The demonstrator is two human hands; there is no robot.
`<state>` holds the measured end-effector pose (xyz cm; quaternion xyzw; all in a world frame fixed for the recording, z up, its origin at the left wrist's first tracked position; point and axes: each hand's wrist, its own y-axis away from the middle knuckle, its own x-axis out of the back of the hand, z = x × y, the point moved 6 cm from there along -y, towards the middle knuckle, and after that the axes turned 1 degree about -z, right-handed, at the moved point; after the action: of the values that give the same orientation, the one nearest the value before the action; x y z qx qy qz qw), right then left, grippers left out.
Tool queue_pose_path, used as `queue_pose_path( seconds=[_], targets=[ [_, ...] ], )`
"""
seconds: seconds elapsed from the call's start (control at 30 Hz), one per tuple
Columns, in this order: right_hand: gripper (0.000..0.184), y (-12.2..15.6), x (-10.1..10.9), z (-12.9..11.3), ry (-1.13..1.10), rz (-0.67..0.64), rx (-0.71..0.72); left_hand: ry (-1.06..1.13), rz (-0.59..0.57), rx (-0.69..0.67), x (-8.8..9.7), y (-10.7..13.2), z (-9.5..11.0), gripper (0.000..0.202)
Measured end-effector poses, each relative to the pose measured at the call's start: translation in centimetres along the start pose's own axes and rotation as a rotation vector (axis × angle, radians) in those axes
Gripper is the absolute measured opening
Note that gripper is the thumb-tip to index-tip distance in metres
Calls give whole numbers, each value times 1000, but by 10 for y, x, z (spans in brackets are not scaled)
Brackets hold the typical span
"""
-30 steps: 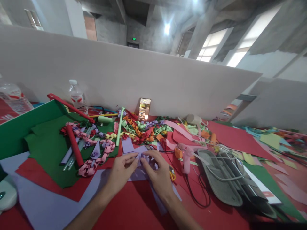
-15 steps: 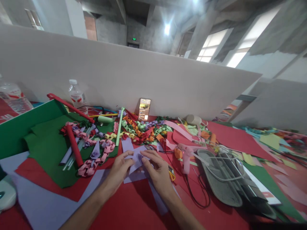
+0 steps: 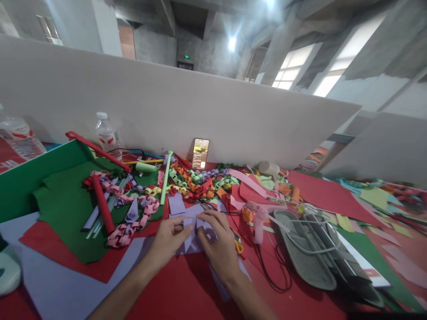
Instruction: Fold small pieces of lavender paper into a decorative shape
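Between my two hands is a small piece of purple paper (image 3: 189, 234), partly folded. My left hand (image 3: 169, 236) pinches its left side between thumb and fingers. On the other side my right hand (image 3: 216, 235) grips the paper, its fingers curled over the right part and hiding some of it. Beneath them lie more purple sheets on the red table cover. Just beyond my left fingers rests a purple paper square (image 3: 176, 204). A yellow-handled tool (image 3: 238, 245) lies partly hidden beside my right hand.
To the right are a pink glue gun (image 3: 258, 222) with a black cord and a grey case (image 3: 300, 253). Colourful paper chains (image 3: 191, 180) spread ahead, with a phone (image 3: 200, 153) propped against the white partition (image 3: 167, 106). Rolled red paper (image 3: 102, 202) lies left, near a water bottle (image 3: 107, 133).
My hands have drawn slightly closer to me, and the purple paper has turned in them. My left thumb has moved further over the paper. The square behind is more exposed.
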<state>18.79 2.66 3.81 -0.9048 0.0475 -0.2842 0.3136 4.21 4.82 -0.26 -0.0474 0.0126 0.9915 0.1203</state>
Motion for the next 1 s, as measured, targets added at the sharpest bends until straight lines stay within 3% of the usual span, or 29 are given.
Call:
queue_pose_path(
  seconds=[0.23,0.37,0.57,0.8,0.9,1.0],
  targets=[
    [25,0,1,1,25,0,-35,-21,-29,-43,-3,-1,-4,28],
    [26,1,0,-1,43,-6,-11,-47,31,-23,-1,0,-3,25],
    [32,-1,3,-4,134,-18,142,100,-11,42,-5,2,4,26],
    [53,0,1,-12,324,-167,303,295,74,75,3,0,-3,35],
    [52,1,0,-13,279,-198,285,283,68,83,4,1,-4,41],
    [47,0,2,-8,81,-119,113,213,85,98,6,2,-5,43]
  ],
)
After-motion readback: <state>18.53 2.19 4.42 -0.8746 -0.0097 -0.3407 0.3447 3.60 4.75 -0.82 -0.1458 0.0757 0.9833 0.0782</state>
